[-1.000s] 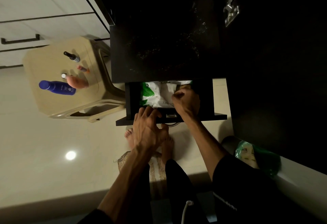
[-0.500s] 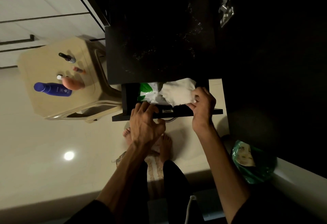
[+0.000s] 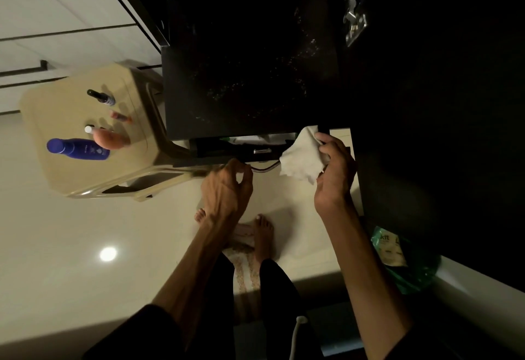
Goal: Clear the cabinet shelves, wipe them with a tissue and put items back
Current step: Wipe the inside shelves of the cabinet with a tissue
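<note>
The shelf [image 3: 250, 75] looks cleared: blue bottle [image 3: 78, 149] and small items stand on the stool [image 3: 71, 172] left of it. The right hand [image 3: 335, 169] pinches a tissue [image 3: 301, 158] just below the shelf; the left hand [image 3: 227, 186] curls at the nearly closed drawer [image 3: 227, 149]. Wiping and restocking remain.

tissue [image 3: 301, 158]: soft crumpled paper | cabinet [image 3: 250, 70]: dark matt board | hinge [image 3: 353, 9]: shiny metal | stool [image 3: 71, 121]: smooth beige plastic | floor [image 3: 85, 246]: glossy tile | bottle [image 3: 78, 148]: glossy blue plastic
</note>
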